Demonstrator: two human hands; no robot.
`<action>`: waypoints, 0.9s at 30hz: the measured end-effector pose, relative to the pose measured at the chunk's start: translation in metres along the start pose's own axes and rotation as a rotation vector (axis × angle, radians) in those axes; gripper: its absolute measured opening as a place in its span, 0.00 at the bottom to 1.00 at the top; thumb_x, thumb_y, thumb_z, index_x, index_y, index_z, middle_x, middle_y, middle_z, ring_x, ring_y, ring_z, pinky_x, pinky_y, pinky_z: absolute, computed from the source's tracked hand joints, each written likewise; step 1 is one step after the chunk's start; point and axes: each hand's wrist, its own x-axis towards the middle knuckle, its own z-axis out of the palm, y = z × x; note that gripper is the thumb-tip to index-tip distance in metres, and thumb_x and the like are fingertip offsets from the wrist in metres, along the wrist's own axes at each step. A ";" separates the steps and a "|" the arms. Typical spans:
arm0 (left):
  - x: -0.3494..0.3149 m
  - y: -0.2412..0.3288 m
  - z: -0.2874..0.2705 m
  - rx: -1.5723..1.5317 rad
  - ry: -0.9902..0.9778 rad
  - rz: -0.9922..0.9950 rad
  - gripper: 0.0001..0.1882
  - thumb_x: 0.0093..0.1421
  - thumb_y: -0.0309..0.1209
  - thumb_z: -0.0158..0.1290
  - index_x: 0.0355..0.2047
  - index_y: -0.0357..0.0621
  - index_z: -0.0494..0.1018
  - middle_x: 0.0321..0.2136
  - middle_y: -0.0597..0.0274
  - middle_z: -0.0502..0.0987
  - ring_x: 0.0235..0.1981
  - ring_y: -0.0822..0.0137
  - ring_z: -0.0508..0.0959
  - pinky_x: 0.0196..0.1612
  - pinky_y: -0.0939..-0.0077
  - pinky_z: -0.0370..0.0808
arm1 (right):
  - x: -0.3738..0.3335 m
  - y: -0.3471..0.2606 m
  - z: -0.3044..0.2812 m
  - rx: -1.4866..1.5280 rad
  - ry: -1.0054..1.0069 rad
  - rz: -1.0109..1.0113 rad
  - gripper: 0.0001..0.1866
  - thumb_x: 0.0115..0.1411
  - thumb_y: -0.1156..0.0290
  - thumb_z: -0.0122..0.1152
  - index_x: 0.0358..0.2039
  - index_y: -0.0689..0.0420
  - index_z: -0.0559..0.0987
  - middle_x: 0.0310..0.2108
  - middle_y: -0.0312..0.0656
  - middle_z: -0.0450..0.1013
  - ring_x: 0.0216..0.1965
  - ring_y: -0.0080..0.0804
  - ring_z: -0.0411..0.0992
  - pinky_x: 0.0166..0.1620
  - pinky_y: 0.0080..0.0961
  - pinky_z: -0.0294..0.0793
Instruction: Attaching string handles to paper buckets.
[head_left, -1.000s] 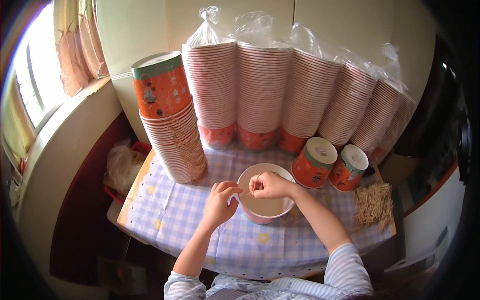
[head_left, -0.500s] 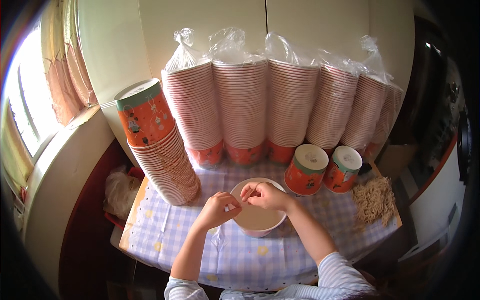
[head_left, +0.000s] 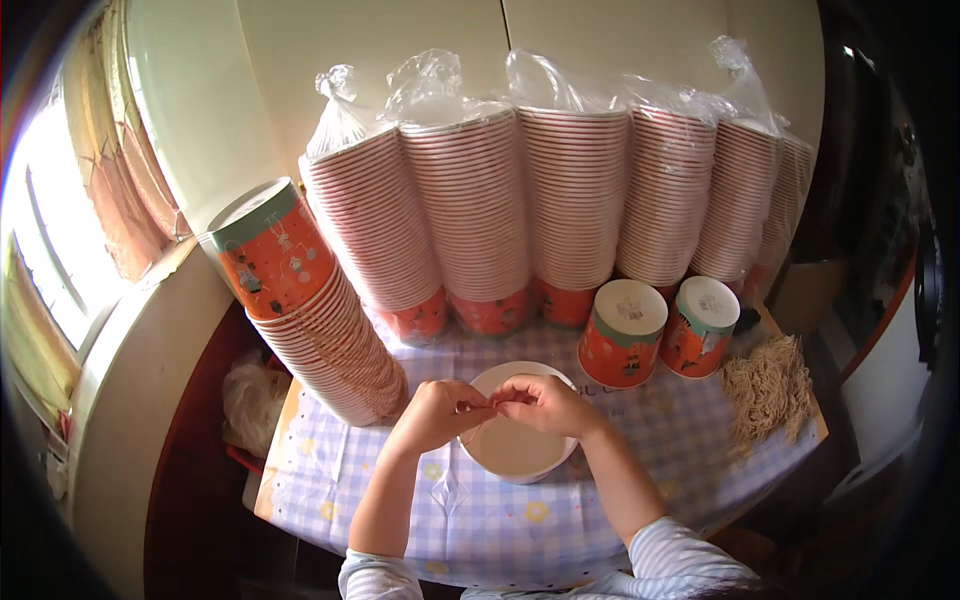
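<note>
A white-lined paper bucket stands upright with its mouth up on the table in front of me. My left hand is closed in a pinch over the bucket's left rim. My right hand pinches too, above the bucket's far side. The fingertips of both hands meet over the opening. Whatever they pinch is too small to make out. At the right lies a bundle of tan cords. To the left leans a tall nested stack of orange buckets, upside down, with tan cords hanging along its side.
Tall bagged stacks of paper buckets line the back. Two upturned orange buckets stand right of my hands. A checked cloth covers the table. Beyond its left edge is a red container with a clear plastic bag. A curtained window is farther left.
My hands have drawn together, so their fingertips now meet; before, a small gap parted them. The whole view has shifted and tilted slightly. The bucket stays in its place.
</note>
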 end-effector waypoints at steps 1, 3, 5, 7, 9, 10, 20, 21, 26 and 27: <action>0.002 0.006 -0.002 0.045 0.017 0.008 0.08 0.45 0.29 0.60 0.24 0.37 0.77 0.20 0.56 0.76 0.20 0.67 0.75 0.26 0.77 0.72 | 0.001 -0.001 0.000 0.003 0.005 -0.005 0.09 0.56 0.75 0.52 0.38 0.63 0.73 0.34 0.36 0.73 0.37 0.19 0.69 0.41 0.17 0.69; 0.003 0.012 -0.004 0.071 0.012 0.023 0.08 0.45 0.29 0.60 0.24 0.37 0.77 0.19 0.54 0.76 0.20 0.65 0.76 0.25 0.77 0.72 | 0.003 -0.002 0.004 -0.026 0.026 -0.034 0.09 0.56 0.74 0.55 0.37 0.63 0.74 0.34 0.36 0.73 0.35 0.19 0.70 0.39 0.16 0.70; 0.005 0.011 -0.003 0.158 0.041 0.044 0.08 0.45 0.29 0.60 0.24 0.37 0.77 0.20 0.54 0.76 0.20 0.66 0.76 0.25 0.76 0.72 | 0.003 -0.003 0.008 -0.041 0.096 -0.040 0.07 0.55 0.74 0.56 0.34 0.63 0.75 0.31 0.36 0.74 0.34 0.18 0.70 0.38 0.16 0.70; 0.004 0.011 -0.002 0.152 0.023 0.029 0.08 0.45 0.29 0.60 0.25 0.37 0.77 0.20 0.54 0.76 0.21 0.66 0.76 0.25 0.77 0.72 | 0.002 -0.002 0.009 -0.134 0.196 -0.096 0.05 0.54 0.75 0.56 0.31 0.62 0.76 0.28 0.36 0.74 0.31 0.18 0.70 0.35 0.16 0.71; 0.003 0.010 0.000 0.141 0.007 0.013 0.08 0.45 0.28 0.60 0.25 0.37 0.77 0.21 0.54 0.76 0.21 0.67 0.77 0.25 0.77 0.73 | 0.000 -0.003 0.009 -0.189 0.219 -0.105 0.05 0.54 0.75 0.57 0.31 0.62 0.77 0.27 0.36 0.74 0.30 0.17 0.70 0.33 0.15 0.71; -0.001 0.011 0.000 0.091 0.024 -0.005 0.08 0.45 0.28 0.59 0.26 0.37 0.77 0.21 0.54 0.76 0.21 0.67 0.77 0.26 0.77 0.73 | 0.000 -0.005 0.011 -0.236 0.227 -0.119 0.04 0.54 0.76 0.57 0.30 0.62 0.77 0.26 0.36 0.74 0.29 0.17 0.70 0.32 0.15 0.70; -0.002 -0.002 -0.003 -0.025 0.030 -0.007 0.07 0.51 0.28 0.53 0.31 0.40 0.76 0.21 0.53 0.76 0.22 0.62 0.78 0.27 0.75 0.73 | 0.004 -0.006 0.013 -0.337 0.381 -0.370 0.03 0.54 0.76 0.57 0.29 0.61 0.74 0.25 0.35 0.72 0.26 0.18 0.68 0.29 0.15 0.67; -0.002 -0.003 -0.001 -0.029 0.029 -0.009 0.07 0.51 0.28 0.53 0.31 0.40 0.76 0.21 0.53 0.76 0.22 0.62 0.78 0.27 0.75 0.73 | 0.004 -0.007 0.012 -0.338 0.380 -0.365 0.03 0.54 0.76 0.57 0.29 0.61 0.74 0.25 0.35 0.72 0.26 0.18 0.68 0.29 0.15 0.67; 0.000 -0.003 0.007 0.029 -0.216 0.008 0.06 0.52 0.28 0.51 0.28 0.41 0.76 0.21 0.56 0.76 0.22 0.60 0.77 0.27 0.74 0.73 | 0.002 -0.001 0.008 -0.358 0.393 -0.241 0.04 0.55 0.74 0.55 0.28 0.61 0.71 0.24 0.39 0.70 0.23 0.26 0.68 0.27 0.21 0.68; 0.003 -0.001 0.011 0.075 -0.268 0.011 0.06 0.52 0.28 0.51 0.28 0.41 0.76 0.20 0.57 0.76 0.21 0.61 0.77 0.27 0.74 0.72 | 0.000 -0.003 0.006 -0.360 0.401 -0.236 0.04 0.55 0.74 0.55 0.28 0.61 0.71 0.24 0.39 0.70 0.23 0.26 0.68 0.27 0.21 0.68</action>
